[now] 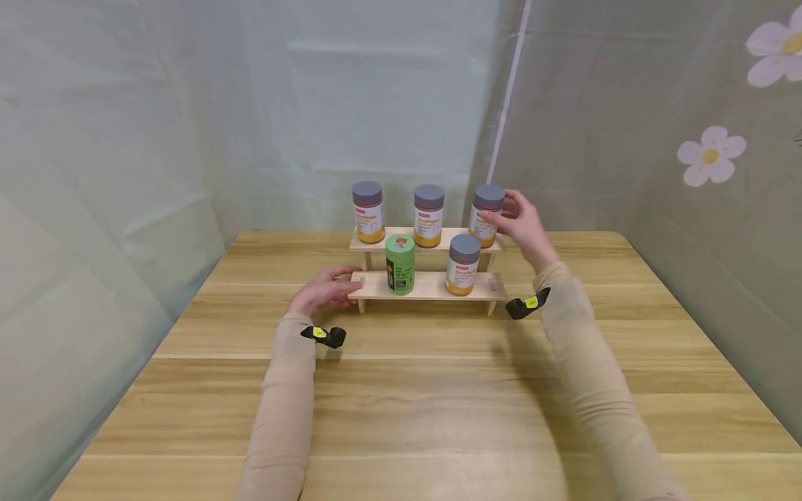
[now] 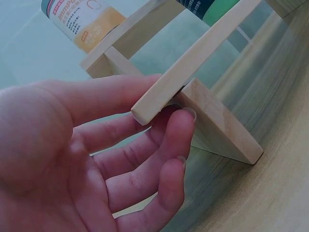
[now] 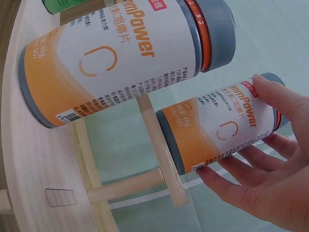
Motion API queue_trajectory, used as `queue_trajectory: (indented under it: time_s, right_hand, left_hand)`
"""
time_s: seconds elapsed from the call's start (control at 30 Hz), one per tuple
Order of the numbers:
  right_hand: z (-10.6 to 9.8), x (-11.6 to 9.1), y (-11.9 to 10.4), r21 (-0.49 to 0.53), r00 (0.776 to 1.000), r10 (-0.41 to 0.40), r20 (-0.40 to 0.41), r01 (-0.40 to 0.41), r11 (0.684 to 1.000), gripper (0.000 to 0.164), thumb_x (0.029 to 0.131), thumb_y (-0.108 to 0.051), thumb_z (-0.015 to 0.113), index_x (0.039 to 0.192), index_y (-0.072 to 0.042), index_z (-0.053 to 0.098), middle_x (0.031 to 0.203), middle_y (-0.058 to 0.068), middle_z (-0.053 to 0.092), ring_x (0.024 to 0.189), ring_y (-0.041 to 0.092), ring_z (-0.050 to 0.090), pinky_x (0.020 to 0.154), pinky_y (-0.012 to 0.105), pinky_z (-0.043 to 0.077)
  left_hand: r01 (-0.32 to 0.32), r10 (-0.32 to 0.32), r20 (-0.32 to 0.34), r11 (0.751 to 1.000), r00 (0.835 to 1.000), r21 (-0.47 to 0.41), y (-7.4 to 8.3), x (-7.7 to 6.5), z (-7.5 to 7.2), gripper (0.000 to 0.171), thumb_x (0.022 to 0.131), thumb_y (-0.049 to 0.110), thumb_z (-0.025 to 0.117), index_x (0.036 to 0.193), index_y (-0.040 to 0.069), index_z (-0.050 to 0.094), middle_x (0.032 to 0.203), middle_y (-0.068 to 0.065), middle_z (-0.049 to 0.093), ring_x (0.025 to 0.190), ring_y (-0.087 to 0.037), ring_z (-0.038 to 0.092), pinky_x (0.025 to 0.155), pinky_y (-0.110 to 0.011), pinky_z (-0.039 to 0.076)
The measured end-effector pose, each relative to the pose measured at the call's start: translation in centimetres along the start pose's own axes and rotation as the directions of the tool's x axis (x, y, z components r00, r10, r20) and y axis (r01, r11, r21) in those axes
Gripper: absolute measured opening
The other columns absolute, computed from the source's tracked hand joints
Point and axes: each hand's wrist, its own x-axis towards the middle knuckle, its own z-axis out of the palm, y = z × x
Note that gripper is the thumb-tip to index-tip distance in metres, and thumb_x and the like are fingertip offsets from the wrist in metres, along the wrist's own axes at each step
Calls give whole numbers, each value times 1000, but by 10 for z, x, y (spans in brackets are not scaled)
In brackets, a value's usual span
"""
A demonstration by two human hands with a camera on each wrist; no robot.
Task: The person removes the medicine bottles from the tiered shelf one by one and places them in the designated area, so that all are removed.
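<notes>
A two-tier wooden rack [image 1: 426, 287] stands on the table. My left hand [image 1: 326, 289] grips the left end of its lower shelf [image 2: 193, 58], thumb above and fingertips underneath. My right hand [image 1: 521, 226] holds a supplement bottle [image 1: 486, 217] with a grey lid and an orange and white label, at the right end of the upper shelf. In the right wrist view the thumb lies on the label of that bottle [image 3: 222, 123] and the fingers curl behind it. Two matching bottles stand upright on the upper shelf, one at the left [image 1: 368, 214], one in the middle [image 1: 429, 217].
On the lower shelf a green bottle [image 1: 400, 264] stands left of another grey-lidded bottle [image 1: 463, 266], which is close to my right hand. Behind the wooden table [image 1: 426, 410] hangs a pale curtain [image 1: 388, 104], with a flower-printed grey sheet [image 1: 601, 125] at the right.
</notes>
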Motion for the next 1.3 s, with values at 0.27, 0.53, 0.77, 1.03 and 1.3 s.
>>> queue_trajectory:
  time_s: [0.27,0.53,0.77,1.03,1.3]
  right_hand:
    - [-2,-1,-2,6,1000,23,-16,-23,1000,67,89,-25,70,147,-15,37,147,16,45,130,28,47,107,46,42]
    - [-4,-2,0,57,998,16,-62,-12,998,60,87,-22,73,140,-12,47,134,10,56,111,14,57,96,36,49]
    - [-10,-5,-3,67,997,-6,-80,11,998,59,85,-21,75,138,-12,49,126,5,60,108,12,58,87,29,52]
    - [-21,-9,-4,111,993,-20,-118,33,993,57,83,-17,77,134,-11,52,112,-6,63,98,6,60,78,23,53]
    - [-35,-16,-4,114,986,-27,-162,45,992,57,83,-18,77,134,-11,52,116,-3,62,103,8,59,76,20,53]
  left_hand:
    - [5,-5,-11,1000,1000,1,1,0,3,63,95,25,62,149,11,34,93,2,64,69,-5,64,66,-20,53]
    - [12,-12,-26,1000,1000,5,2,2,8,60,95,25,63,147,12,38,98,0,64,70,-6,64,68,-21,52]
    - [30,-29,-38,999,999,19,2,1,7,62,95,27,63,148,12,36,107,-3,63,76,-6,65,72,-22,52]
    - [23,-23,-21,1000,1000,-6,0,1,4,64,94,27,63,150,12,33,100,2,63,75,-6,64,70,-21,51]
    - [39,-39,-23,999,999,-35,-2,-1,1,65,94,28,63,150,13,33,97,7,63,79,-5,66,72,-21,51]
